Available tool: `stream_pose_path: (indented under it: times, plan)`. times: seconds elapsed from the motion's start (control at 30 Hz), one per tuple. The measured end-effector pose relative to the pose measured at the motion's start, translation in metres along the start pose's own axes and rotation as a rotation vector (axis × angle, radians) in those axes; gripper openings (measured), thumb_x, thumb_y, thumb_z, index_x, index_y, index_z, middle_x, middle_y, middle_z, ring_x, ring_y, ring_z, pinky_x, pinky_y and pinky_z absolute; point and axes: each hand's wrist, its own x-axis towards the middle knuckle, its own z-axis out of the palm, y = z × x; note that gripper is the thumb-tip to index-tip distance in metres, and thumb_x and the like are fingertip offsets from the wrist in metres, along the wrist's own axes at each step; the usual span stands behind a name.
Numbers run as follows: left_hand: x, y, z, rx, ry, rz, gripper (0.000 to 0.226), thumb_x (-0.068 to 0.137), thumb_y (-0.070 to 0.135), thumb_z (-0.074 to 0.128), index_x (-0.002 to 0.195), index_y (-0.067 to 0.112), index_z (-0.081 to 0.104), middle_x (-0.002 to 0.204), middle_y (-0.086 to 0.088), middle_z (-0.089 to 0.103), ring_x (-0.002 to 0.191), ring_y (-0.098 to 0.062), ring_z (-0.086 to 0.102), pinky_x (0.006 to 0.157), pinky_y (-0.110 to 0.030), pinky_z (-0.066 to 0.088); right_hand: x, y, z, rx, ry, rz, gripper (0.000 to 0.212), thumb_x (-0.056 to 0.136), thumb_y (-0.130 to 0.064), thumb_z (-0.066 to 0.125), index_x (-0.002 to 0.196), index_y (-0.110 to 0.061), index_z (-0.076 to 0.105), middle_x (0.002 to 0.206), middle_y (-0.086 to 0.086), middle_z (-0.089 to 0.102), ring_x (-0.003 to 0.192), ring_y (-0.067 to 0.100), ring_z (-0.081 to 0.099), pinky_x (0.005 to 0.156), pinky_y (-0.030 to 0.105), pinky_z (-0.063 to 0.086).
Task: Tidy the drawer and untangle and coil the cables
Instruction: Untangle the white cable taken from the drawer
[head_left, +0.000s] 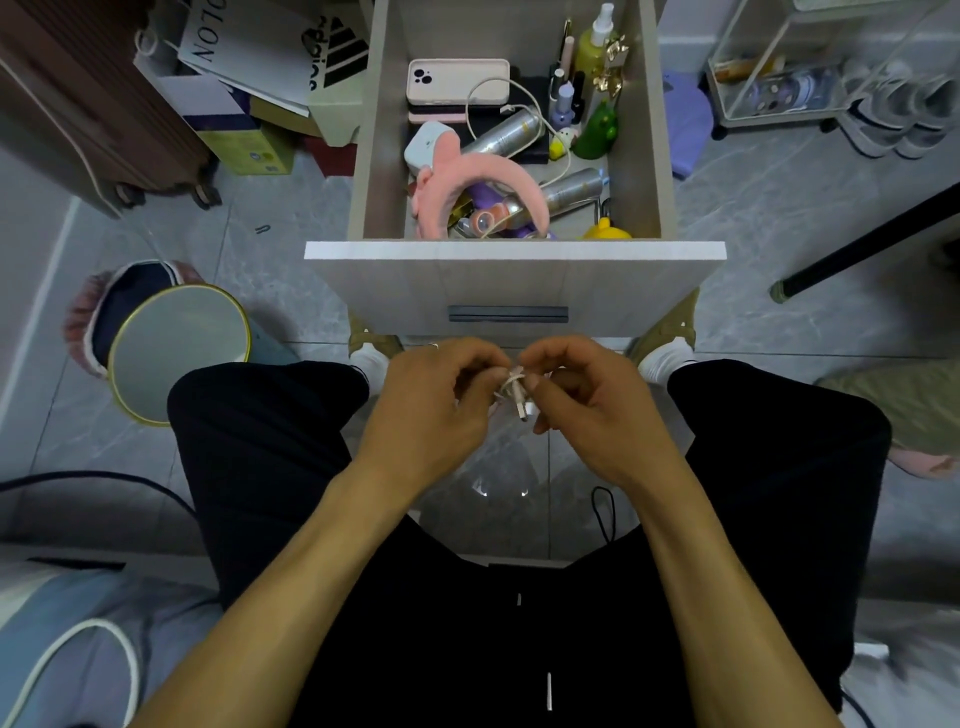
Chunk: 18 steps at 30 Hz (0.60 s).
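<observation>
A small white cable bundle (517, 387) is pinched between the curled fingers of the left hand (441, 400) and the right hand (587, 400), its plug end hanging just below the fingertips. Beyond the fingers, the open drawer (514, 291) is seen, its front panel just past the knuckles. Inside it, a second white cable (501, 104) is looped over a silver can (506, 135), near a pink phone (457, 83) and a pink headband (478, 195). A round mirror (179, 343) is propped on the floor, well left of the fingers.
</observation>
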Motion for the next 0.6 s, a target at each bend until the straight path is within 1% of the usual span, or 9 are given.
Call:
stream_pose_path:
  times: [0.13, 0.17, 0.23, 0.3, 0.33, 0.37, 0.43, 0.53, 0.6]
  plan:
    - [-0.005, -0.001, 0.008, -0.007, 0.093, -0.088, 0.009, 0.091, 0.012, 0.064, 0.085, 0.018, 0.066, 0.078, 0.013, 0.064, 0.076, 0.002, 0.061, 0.068, -0.012, 0.048, 0.003, 0.0, 0.003, -0.107, -0.074, 0.005, 0.014, 0.092, -0.008, 0.06, 0.099, -0.017, 0.068, 0.088, -0.004, 0.07, 0.068, 0.02, 0.069, 0.06, 0.038, 0.059]
    - [-0.007, -0.001, 0.01, -0.076, 0.107, -0.16, 0.012, 0.092, 0.01, 0.063, 0.084, 0.019, 0.065, 0.077, 0.013, 0.065, 0.074, -0.001, 0.063, 0.067, -0.013, 0.05, 0.003, -0.002, 0.003, -0.097, -0.084, 0.016, 0.014, 0.092, -0.007, 0.06, 0.098, -0.017, 0.068, 0.087, -0.003, 0.07, 0.068, 0.019, 0.069, 0.06, 0.037, 0.059]
    - [-0.006, -0.001, 0.013, -0.332, 0.133, -0.38, 0.016, 0.093, 0.004, 0.06, 0.084, 0.017, 0.064, 0.076, 0.006, 0.069, 0.066, -0.006, 0.067, 0.063, -0.02, 0.054, 0.003, -0.004, 0.003, -0.017, -0.09, 0.044, 0.015, 0.092, -0.002, 0.059, 0.094, -0.015, 0.067, 0.083, -0.002, 0.071, 0.064, 0.015, 0.067, 0.06, 0.031, 0.058]
    - [-0.004, 0.002, 0.015, -0.527, 0.135, -0.563, 0.017, 0.094, 0.001, 0.057, 0.086, 0.013, 0.065, 0.072, 0.001, 0.069, 0.059, -0.008, 0.066, 0.057, -0.023, 0.056, 0.001, -0.006, 0.003, 0.099, -0.084, 0.076, 0.017, 0.092, 0.003, 0.057, 0.091, -0.011, 0.066, 0.073, -0.005, 0.068, 0.056, 0.01, 0.061, 0.062, 0.035, 0.058]
    - [-0.003, 0.003, 0.015, -0.563, 0.131, -0.597, 0.017, 0.094, 0.001, 0.056, 0.086, 0.013, 0.064, 0.071, 0.0, 0.069, 0.056, -0.008, 0.066, 0.056, -0.024, 0.056, 0.001, -0.006, 0.004, 0.159, -0.081, 0.093, 0.018, 0.092, 0.006, 0.055, 0.09, -0.009, 0.064, 0.069, -0.006, 0.066, 0.053, 0.01, 0.058, 0.063, 0.038, 0.058]
    - [-0.002, 0.005, 0.016, -0.569, 0.127, -0.597, 0.018, 0.095, 0.001, 0.056, 0.085, 0.014, 0.064, 0.071, -0.001, 0.069, 0.055, -0.009, 0.065, 0.056, -0.024, 0.056, 0.0, -0.006, 0.005, 0.218, -0.078, 0.116, 0.017, 0.092, 0.007, 0.052, 0.09, -0.007, 0.062, 0.067, -0.006, 0.065, 0.053, 0.01, 0.057, 0.063, 0.039, 0.057]
    - [-0.002, 0.006, 0.018, -0.526, 0.12, -0.547, 0.019, 0.094, 0.003, 0.058, 0.083, 0.019, 0.063, 0.074, -0.003, 0.069, 0.058, -0.01, 0.067, 0.056, -0.023, 0.056, 0.001, -0.006, 0.007, 0.299, -0.069, 0.162, 0.017, 0.093, 0.007, 0.048, 0.088, -0.005, 0.059, 0.068, 0.0, 0.063, 0.057, 0.014, 0.058, 0.064, 0.035, 0.055]
    - [-0.002, 0.002, 0.019, -0.375, 0.12, -0.444, 0.022, 0.092, 0.009, 0.063, 0.081, 0.028, 0.064, 0.077, 0.0, 0.07, 0.068, -0.014, 0.069, 0.063, -0.03, 0.059, 0.002, -0.005, 0.008, 0.303, -0.061, 0.182, 0.01, 0.091, -0.004, 0.052, 0.084, -0.007, 0.058, 0.078, 0.01, 0.061, 0.069, 0.022, 0.059, 0.07, 0.033, 0.054]
    - [-0.002, 0.0, 0.017, -0.288, 0.114, -0.383, 0.021, 0.091, 0.013, 0.064, 0.081, 0.032, 0.063, 0.077, 0.005, 0.07, 0.071, -0.012, 0.069, 0.068, -0.035, 0.06, 0.002, -0.003, 0.009, 0.261, -0.052, 0.184, 0.011, 0.094, -0.01, 0.056, 0.083, -0.008, 0.058, 0.076, 0.008, 0.06, 0.069, 0.018, 0.058, 0.071, 0.032, 0.053]
